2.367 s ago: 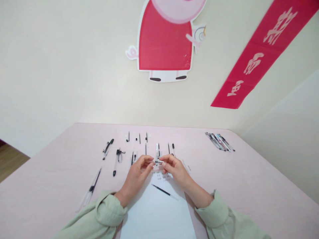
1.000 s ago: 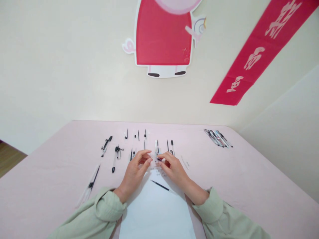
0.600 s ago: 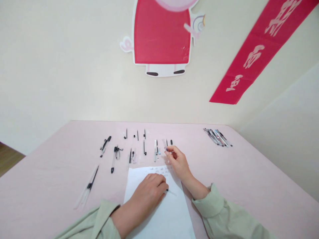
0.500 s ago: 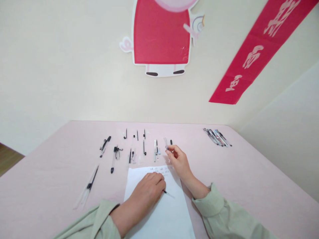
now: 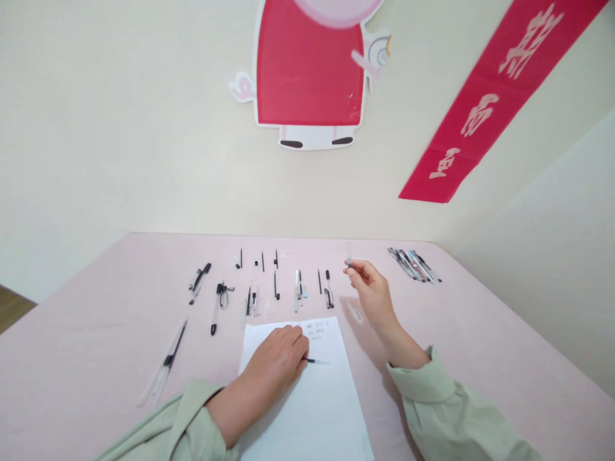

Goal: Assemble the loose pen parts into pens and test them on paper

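Note:
My left hand (image 5: pixel 278 352) rests on a white sheet of paper (image 5: pixel 327 403), fingers curled around a thin pen refill (image 5: pixel 311 361). The refill's dark part pokes out to the right and ends in a paler, see-through stretch; the rest is hidden under the hand. Raised above the table, my right hand (image 5: pixel 372 288) pinches a clear pen tube (image 5: pixel 349 255) between thumb and fingertips. That tube stands nearly upright and has a dark lower end. Left of this hand lie a black refill (image 5: pixel 319 282), a black cap (image 5: pixel 327 274) and a small clear-and-black pen part (image 5: pixel 328 298).
Several pen parts lie in rows across the pink tabletop (image 5: pixel 456 358). At the back right is a bundle of pens (image 5: pixel 414 265). Further left are a pen with a black end (image 5: pixel 214 320) and a long clear tube with a refill (image 5: pixel 168 362).
My right hand has moved up and to the right with the clear tube, away from the black cap and refill. My left hand has barely shifted on the paper.

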A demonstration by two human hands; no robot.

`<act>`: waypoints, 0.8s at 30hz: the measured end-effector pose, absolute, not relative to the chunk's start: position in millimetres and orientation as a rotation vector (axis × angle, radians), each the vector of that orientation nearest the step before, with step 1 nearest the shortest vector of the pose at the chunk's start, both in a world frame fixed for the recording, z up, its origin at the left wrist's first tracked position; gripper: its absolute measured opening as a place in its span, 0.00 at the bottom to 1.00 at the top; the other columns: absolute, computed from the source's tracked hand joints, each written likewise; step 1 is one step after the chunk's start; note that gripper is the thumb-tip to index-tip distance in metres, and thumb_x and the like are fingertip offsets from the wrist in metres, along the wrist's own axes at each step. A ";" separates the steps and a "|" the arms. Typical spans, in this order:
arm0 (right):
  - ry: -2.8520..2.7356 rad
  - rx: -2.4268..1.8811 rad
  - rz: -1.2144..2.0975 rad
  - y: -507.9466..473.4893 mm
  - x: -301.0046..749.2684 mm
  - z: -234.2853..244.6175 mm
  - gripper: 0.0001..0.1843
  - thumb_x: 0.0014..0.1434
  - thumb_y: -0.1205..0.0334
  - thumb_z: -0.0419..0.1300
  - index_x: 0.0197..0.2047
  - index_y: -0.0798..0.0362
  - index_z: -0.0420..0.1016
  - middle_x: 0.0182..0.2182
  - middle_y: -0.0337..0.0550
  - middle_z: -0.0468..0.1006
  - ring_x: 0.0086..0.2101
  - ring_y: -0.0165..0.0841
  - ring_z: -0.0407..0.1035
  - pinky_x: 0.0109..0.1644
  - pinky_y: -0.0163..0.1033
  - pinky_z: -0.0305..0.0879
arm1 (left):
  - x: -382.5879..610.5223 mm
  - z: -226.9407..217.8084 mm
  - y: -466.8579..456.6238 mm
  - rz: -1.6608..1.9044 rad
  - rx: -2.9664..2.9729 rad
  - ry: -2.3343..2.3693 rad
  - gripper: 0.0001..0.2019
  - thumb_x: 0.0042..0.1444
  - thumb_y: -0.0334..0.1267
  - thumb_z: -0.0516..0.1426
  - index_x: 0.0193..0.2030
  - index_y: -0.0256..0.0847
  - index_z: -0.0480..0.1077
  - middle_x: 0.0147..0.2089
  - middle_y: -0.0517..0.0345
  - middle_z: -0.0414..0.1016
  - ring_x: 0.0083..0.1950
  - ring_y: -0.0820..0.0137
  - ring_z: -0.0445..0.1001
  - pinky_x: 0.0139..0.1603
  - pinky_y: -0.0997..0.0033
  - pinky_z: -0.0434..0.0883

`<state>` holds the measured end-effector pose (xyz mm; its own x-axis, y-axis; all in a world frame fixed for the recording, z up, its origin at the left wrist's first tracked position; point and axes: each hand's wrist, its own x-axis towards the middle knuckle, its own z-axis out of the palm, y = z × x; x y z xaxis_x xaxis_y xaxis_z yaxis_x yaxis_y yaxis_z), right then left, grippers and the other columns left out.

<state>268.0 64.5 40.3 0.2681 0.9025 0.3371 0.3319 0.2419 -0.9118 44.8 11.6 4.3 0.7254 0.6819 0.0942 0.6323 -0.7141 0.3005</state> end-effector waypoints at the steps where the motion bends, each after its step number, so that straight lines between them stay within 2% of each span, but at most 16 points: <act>1: -1.303 -1.325 0.585 64.9 273.3 45.9 0.14 0.56 0.54 0.59 0.42 0.54 0.74 0.37 0.46 0.78 0.37 0.35 0.70 0.37 0.38 0.64 | 44.9 3.0 12.3 0.308 2.683 1.047 0.06 0.54 0.25 0.55 0.32 0.40 0.66 0.36 0.55 0.72 0.37 0.63 0.70 0.38 0.65 0.64; 4: -1.432 -1.340 0.612 62.8 282.0 57.6 0.13 0.56 0.55 0.59 0.41 0.54 0.74 0.36 0.44 0.78 0.34 0.33 0.69 0.35 0.37 0.63 | 41.3 2.6 18.8 0.382 2.672 1.074 0.05 0.52 0.26 0.54 0.32 0.40 0.67 0.33 0.55 0.73 0.35 0.64 0.71 0.36 0.66 0.65; 7: -1.690 -1.367 0.691 57.1 277.8 61.0 0.10 0.57 0.58 0.58 0.39 0.53 0.75 0.33 0.41 0.77 0.30 0.30 0.67 0.35 0.36 0.62 | 31.1 9.9 32.2 0.514 2.607 1.173 0.05 0.56 0.29 0.52 0.33 0.41 0.68 0.31 0.57 0.74 0.33 0.65 0.72 0.35 0.67 0.66; 11: -1.936 -1.359 0.707 51.4 264.9 56.4 0.09 0.59 0.64 0.55 0.40 0.52 0.76 0.35 0.41 0.76 0.31 0.30 0.67 0.36 0.35 0.62 | 13.2 24.4 52.0 0.929 2.590 1.202 0.09 0.64 0.33 0.48 0.43 0.41 0.70 0.39 0.53 0.78 0.40 0.64 0.75 0.43 0.64 0.68; 13: -1.986 -1.368 0.690 50.9 261.0 52.0 0.09 0.59 0.65 0.55 0.40 0.52 0.76 0.36 0.42 0.76 0.32 0.30 0.67 0.36 0.35 0.62 | 6.3 29.9 58.3 1.057 2.630 1.193 0.10 0.65 0.34 0.48 0.46 0.41 0.70 0.40 0.53 0.78 0.41 0.64 0.75 0.45 0.62 0.68; 24: -2.091 -1.397 0.603 49.9 259.5 43.9 0.10 0.59 0.67 0.55 0.43 0.50 0.75 0.37 0.43 0.75 0.33 0.32 0.67 0.38 0.37 0.63 | 0.4 41.6 59.5 1.147 2.646 1.254 0.11 0.63 0.31 0.50 0.44 0.42 0.72 0.39 0.53 0.78 0.42 0.64 0.74 0.45 0.62 0.67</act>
<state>259.5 49.9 43.9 -0.3101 0.9309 0.1931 0.6851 0.3596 -0.6335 0.4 59.5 41.6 0.4160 0.6696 0.6153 0.6722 -0.6821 0.2879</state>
